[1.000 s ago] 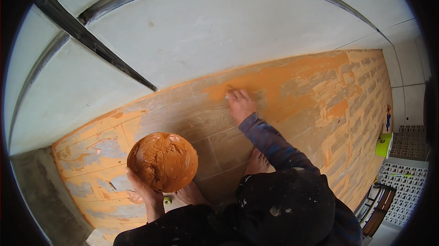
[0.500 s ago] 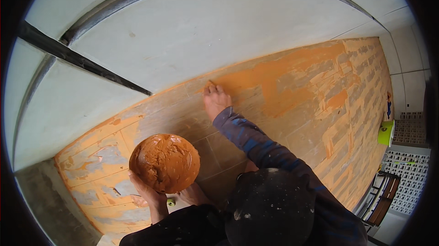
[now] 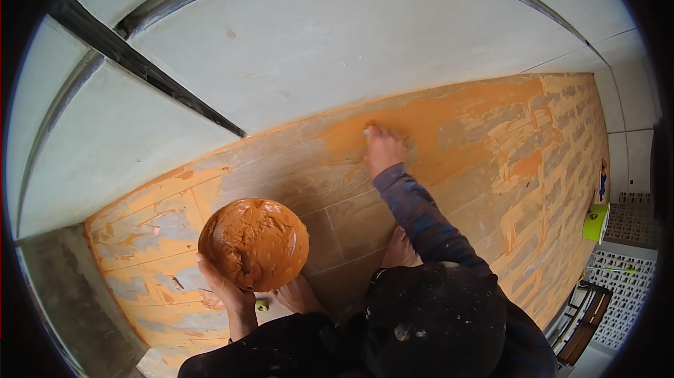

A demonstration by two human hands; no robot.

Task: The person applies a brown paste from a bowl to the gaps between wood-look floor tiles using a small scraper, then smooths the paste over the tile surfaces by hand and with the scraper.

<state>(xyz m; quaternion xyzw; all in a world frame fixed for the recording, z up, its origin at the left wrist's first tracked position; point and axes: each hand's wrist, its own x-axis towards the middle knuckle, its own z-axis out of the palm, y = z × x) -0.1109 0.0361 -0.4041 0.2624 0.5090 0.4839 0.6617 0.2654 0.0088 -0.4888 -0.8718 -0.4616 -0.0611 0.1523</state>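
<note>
My left hand (image 3: 228, 294) is closed round the lower left side of a round bowl, seen from above. Orange-brown paste, like grout, (image 3: 254, 244) fills it nearly to the rim. Farther out, my right hand (image 3: 385, 147) is down at the wood-look floor tiles (image 3: 281, 167), close to the wall. Its fingers pinch a small flat thing with a pale edge, mostly hidden by the hand, so its kind is unclear. Wet orange paste (image 3: 428, 121) is smeared over the tiles around and to the right of that hand.
A white wall (image 3: 337, 34) with dark grooves runs along the far side. Streaked, partly coated tiles stretch to the right, towards a lime-green container (image 3: 596, 222). My bare feet (image 3: 401, 248) stand on the tiles. A small green roll-like thing (image 3: 262, 305) lies near the bowl.
My right hand has slid to the right along the tiles, off the strip beside the wall and onto the smeared paste. The bowl stays in my left hand; the view has shifted slightly.
</note>
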